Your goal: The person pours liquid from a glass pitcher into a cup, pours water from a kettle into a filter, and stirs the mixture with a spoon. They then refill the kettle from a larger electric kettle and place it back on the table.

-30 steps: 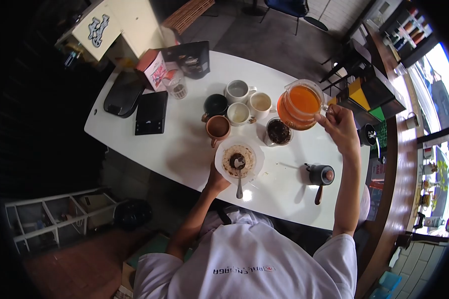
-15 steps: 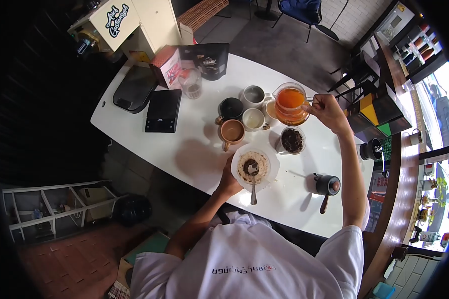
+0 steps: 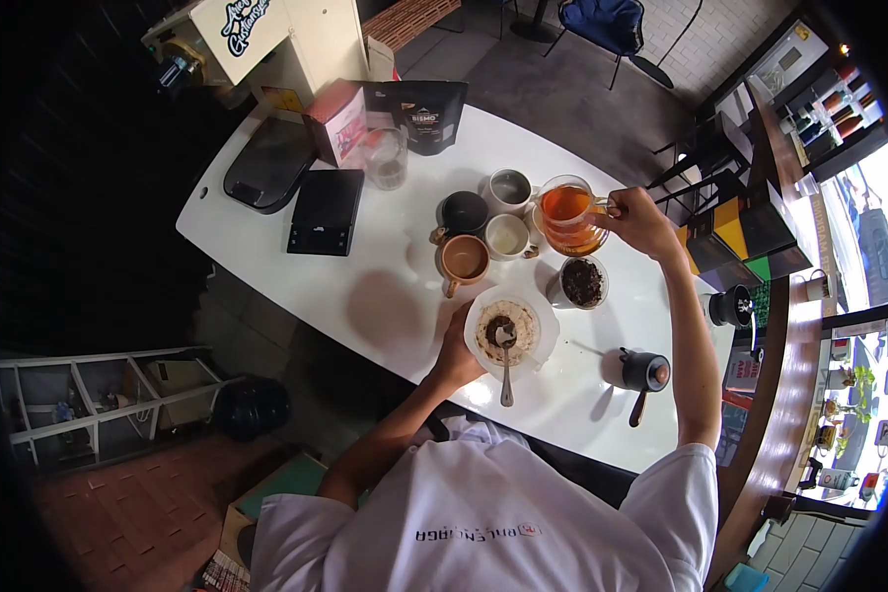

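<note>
My right hand [image 3: 636, 222] is closed round the handle of a glass carafe [image 3: 565, 205] with amber-orange liquid, tilted to the left and held above the far right of the cup group. My left hand [image 3: 456, 355] curls round the left side of a pale bowl [image 3: 546, 345] at the near table edge. Inside it lies light, oat-like material with a dark patch, and a metal spoon [image 3: 506, 380] leans over the rim. Between the two hands stands a clear container of dark grounds [image 3: 582, 283].
Clustered cups include a brown cup [image 3: 464, 259], a white cup [image 3: 507, 237], a black cup [image 3: 463, 212] and a grey cup [image 3: 510, 186]. A dark handled pot [image 3: 645, 372] stands right. Farther left are a black scale [image 3: 324, 212], a glass [image 3: 386, 163] and a black pouch [image 3: 426, 116].
The carafe and my right hand have moved slightly left and down. My left hand stays on the bowl. The whole view has shifted a little.
</note>
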### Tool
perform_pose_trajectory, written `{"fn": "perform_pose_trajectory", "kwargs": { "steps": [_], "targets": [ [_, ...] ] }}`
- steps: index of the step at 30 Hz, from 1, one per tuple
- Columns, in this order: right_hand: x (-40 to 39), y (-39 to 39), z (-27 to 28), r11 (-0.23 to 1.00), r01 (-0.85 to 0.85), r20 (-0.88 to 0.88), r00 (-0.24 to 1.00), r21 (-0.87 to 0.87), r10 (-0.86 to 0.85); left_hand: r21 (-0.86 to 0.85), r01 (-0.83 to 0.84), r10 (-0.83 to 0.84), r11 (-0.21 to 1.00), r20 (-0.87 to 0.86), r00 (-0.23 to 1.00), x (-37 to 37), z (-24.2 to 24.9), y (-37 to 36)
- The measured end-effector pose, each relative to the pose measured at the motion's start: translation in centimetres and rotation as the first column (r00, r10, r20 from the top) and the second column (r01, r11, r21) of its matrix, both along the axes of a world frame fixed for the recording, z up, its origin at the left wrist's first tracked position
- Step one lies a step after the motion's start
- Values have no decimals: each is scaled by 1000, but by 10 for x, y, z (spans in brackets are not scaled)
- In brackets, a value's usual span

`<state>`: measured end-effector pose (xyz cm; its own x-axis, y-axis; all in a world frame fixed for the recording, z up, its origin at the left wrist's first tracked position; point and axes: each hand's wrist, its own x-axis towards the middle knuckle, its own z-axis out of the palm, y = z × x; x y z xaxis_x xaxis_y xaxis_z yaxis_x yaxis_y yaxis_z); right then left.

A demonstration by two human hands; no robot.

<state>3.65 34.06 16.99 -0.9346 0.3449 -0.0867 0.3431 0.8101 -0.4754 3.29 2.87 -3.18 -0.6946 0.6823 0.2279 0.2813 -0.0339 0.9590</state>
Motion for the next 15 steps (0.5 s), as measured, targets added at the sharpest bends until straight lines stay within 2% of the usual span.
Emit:
{"fn": "perform_pose_trajectory", "kwargs": {
  "steps": [3, 9, 11, 15],
  "targets": [
    [-1, -7, 5, 999, 3, 16, 1000, 54, -4, 30, 7, -8, 1000, 45, 999, 1, 5, 1],
    [-2, -9, 4, 996, -24, 42, 999, 83, 20, 5, -49, 49, 999, -41, 998, 3, 3, -1],
    [-3, -9, 4, 996, -25, 47, 999, 91, 21, -12, -39, 37, 999, -125, 991, 1, 6, -1],
    [-2, -10, 6, 995, -29, 54, 998, 100, 24, 9, -40, 41, 999, -75, 996, 2, 2, 0]
  ]
}}
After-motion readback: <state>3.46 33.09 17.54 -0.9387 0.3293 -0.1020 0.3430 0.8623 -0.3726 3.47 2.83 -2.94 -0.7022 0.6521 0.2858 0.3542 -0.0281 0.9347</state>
